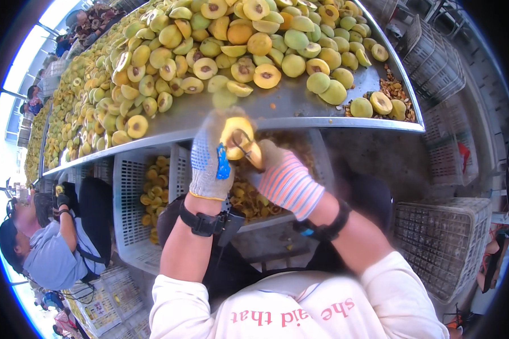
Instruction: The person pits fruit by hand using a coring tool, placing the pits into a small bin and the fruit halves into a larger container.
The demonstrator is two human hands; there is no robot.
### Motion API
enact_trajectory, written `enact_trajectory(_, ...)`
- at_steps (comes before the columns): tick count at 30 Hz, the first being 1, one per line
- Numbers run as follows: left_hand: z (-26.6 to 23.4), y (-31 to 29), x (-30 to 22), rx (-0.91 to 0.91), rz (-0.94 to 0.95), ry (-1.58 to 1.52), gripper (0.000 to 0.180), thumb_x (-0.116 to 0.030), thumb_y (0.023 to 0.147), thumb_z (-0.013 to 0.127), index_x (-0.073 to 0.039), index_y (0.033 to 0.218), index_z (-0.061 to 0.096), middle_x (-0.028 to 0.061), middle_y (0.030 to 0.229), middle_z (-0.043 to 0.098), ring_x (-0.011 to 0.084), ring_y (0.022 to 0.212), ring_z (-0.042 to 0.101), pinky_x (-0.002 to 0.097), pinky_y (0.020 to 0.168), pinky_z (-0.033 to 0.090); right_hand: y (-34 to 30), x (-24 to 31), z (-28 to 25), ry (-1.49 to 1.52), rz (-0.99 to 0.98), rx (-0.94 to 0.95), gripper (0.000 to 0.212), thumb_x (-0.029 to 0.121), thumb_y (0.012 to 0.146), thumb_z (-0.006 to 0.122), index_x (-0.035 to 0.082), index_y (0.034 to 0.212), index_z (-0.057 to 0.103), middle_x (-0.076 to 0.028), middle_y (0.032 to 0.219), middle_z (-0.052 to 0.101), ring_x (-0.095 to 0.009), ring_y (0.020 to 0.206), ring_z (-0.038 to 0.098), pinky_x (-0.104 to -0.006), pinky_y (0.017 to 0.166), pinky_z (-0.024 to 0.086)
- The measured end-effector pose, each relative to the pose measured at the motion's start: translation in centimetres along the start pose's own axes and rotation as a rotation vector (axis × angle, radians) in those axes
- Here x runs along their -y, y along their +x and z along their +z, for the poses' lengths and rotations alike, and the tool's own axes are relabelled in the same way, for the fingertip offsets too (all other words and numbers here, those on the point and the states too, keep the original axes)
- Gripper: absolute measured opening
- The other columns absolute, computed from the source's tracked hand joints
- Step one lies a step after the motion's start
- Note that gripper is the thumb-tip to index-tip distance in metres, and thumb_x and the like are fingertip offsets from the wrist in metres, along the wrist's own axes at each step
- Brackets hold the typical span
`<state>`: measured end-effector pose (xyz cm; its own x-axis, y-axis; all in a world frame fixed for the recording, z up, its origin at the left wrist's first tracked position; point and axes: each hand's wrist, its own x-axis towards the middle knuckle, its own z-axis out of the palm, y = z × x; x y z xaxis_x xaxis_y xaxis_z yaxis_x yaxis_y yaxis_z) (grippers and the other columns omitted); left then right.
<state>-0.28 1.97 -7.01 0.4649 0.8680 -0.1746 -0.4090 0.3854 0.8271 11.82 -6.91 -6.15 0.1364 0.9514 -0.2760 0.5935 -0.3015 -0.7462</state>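
Note:
My left hand [208,158], in a grey knit glove with blue dots, grips a yellow peach half [230,131] in front of the table's near edge. The cut face is turned up toward me. My right hand [288,179], in a pink and blue striped glove, is closed on a pitting knife whose thin curved metal loop [242,146] touches the cut flesh. Its handle is mostly hidden in the fist. Some motion blur covers the left fingertips. Beyond my hands, a heap of halved peaches [209,68] covers much of the metal table [277,107].
Loose pits [394,90] lie at the table's right corner. Below the near edge stand a white crate [131,226] and another crate of peach pieces [249,198]. More crates [444,243] are on the right. A co-worker [56,248] sits at the left.

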Motion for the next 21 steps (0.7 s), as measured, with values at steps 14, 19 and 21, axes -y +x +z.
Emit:
enact_trajectory(14,0.6,-0.1,-0.9,0.229,0.128,0.27,0.035,-0.031,0.098,0.055,0.002,0.103,0.064,0.0145,0.088,0.069,0.0214,0.081,0.068,0.0324,0.074,0.055,-1.5,-0.3,-2.0,1.204,0.098,0.708,0.015,0.013,0.08,0.07,0.005,0.082,0.057,-0.002,0.056,0.05,-0.011,0.042,0.046,-0.0248,0.038,0.034)
enact_trajectory(19,-0.8,0.2,0.4,0.1,0.074,0.287,0.04,-0.036,0.098,0.053,0.003,0.103,0.063,0.0173,0.088,0.068,0.0235,0.079,0.067,0.0325,0.074,0.055,-2.1,0.2,-1.3,1.053,0.117,0.588,0.017,0.014,0.079,0.071,0.005,0.082,0.057,-0.002,0.056,0.049,-0.011,0.04,0.045,-0.025,0.037,0.034)
enact_trajectory(21,0.1,-0.2,-0.4,0.17,-0.022,0.396,0.04,-0.037,0.097,0.054,0.002,0.101,0.063,0.0165,0.088,0.069,0.0242,0.077,0.067,0.0329,0.073,0.055,-2.4,-0.3,-1.3,1.039,0.13,0.564,0.018,0.014,0.079,0.071,0.004,0.083,0.057,-0.002,0.056,0.049,-0.011,0.04,0.045,-0.0249,0.037,0.034)
